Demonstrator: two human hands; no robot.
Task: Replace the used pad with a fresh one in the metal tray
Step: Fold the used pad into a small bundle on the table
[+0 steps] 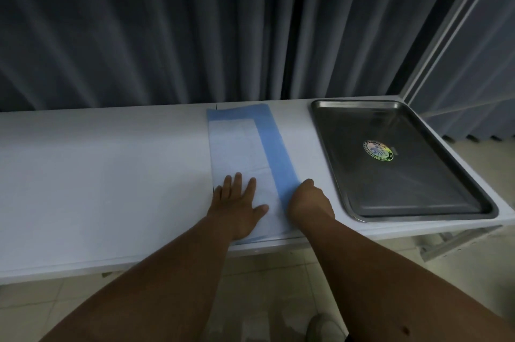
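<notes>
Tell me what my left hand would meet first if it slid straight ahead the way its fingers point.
Only more of the blue pad under the left hand; beyond its far edge, probably the grey curtain behind the table.

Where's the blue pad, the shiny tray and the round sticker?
blue pad [241,143]: head view, on its pale middle panel.
metal tray [418,196]: head view, on the bare floor of the tray.
round sticker [378,150]: head view, on the sticker's centre.

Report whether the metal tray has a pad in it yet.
Not yet. The metal tray shows bare steel and a round sticker; the blue pad lies on the table beside it.
</notes>
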